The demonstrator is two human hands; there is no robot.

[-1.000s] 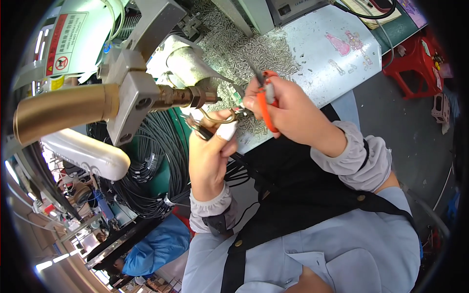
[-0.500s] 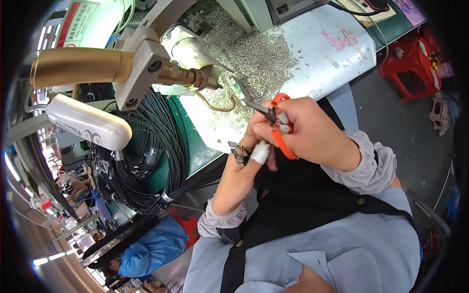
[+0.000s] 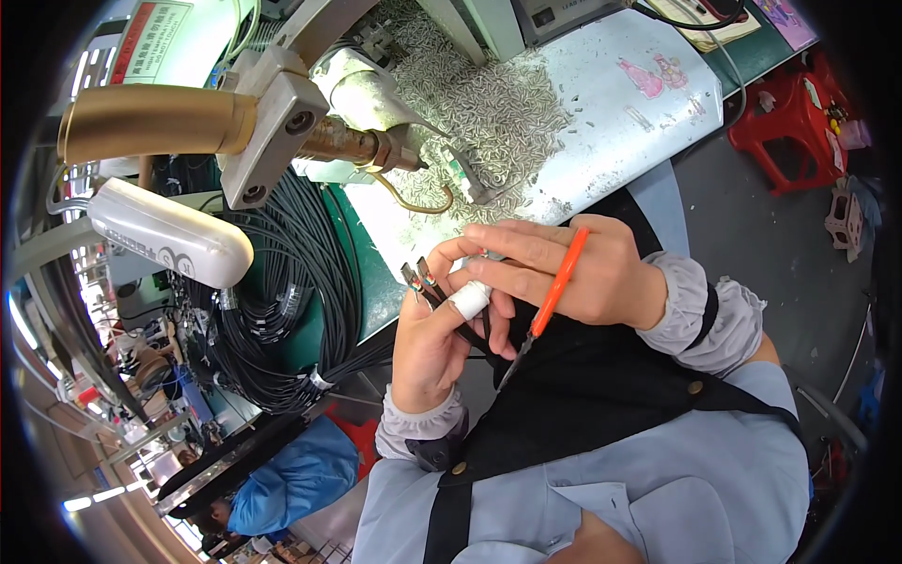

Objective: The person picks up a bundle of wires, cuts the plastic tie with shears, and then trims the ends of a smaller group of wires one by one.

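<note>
My left hand [image 3: 437, 343] is closed around several thin black cables [image 3: 474, 336], with a white wrap [image 3: 471, 300] on its thumb. Small metal connectors [image 3: 412, 275] with coloured wires at their backs stick up beside that thumb. Orange-handled pliers [image 3: 561, 282] lie across my right hand [image 3: 587, 273], their slim dark nose pointing down toward my apron. The right fingers reach over to the left fingertips, where a bit of coloured wire shows. What they pinch there is mostly hidden.
A soldering fixture with a brass-coloured handle [image 3: 155, 122] and nozzle overhangs the white board [image 3: 620, 113]. Many small metal pieces [image 3: 479, 103] cover the board. A white lamp [image 3: 174, 235] and coiled black cables [image 3: 310, 273] are at left. Red stool [image 3: 785, 141] stands right.
Both hands have drawn back from the fixture toward my body. The pliers have swung from pointing up-left to pointing down, handles now together. The left hand has turned, showing the connectors upright.
</note>
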